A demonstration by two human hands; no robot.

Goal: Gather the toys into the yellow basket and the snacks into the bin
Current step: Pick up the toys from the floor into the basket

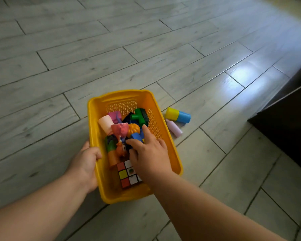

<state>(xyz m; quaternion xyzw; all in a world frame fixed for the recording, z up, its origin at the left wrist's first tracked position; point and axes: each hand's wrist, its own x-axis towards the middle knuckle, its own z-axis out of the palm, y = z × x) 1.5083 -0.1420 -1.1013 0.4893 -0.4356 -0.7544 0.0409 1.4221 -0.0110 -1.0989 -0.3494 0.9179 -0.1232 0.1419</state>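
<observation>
The left hand (pixel 87 160) gripped the side wall of the yellow basket (pixel 94 122), and the right hand (pixel 148 152) lay flat and open on the toys (pixel 122 134) inside, holding nothing I could see. It would be best to press gently so nothing tips out. The basket sat on a gray tile floor (pixel 59 66), with two toy cylinders (pixel 177 117) just beside it

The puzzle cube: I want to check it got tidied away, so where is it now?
In the head view, the puzzle cube lies inside the yellow basket, at its near end, just below the right hand and beside an orange block.
</observation>
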